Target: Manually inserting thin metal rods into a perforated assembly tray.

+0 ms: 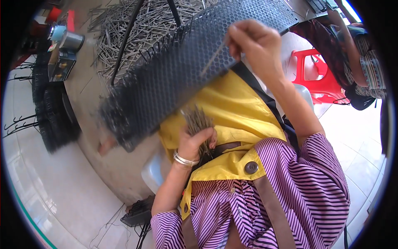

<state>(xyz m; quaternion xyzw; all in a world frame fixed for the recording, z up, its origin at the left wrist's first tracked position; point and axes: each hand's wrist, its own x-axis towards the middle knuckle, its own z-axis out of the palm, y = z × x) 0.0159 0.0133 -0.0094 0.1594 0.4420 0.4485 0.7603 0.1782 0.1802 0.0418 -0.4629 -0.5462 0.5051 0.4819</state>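
Observation:
Close to my yellow apron [244, 103], my left hand [192, 143] is closed around a bundle of thin greyish strips [197, 118], their ends fanning upward. My right hand [257, 45] is raised over the black perforated board [253, 23], fingers pinched on one thin pale strip [213, 59] that slants down toward the board's holes. The board lies at a slant across in front of me, its left part blurred. Many dark thin pieces [118, 110] stick out along its far edge and left end.
Beyond the board, a large heap of loose thin strips [124, 29] lies behind black legs [128, 35]. Black hooked pieces [49, 108], a box [62, 64] and a silver can [72, 40] are at left. A red stool [306, 74] and another person's arm [352, 54] are at right.

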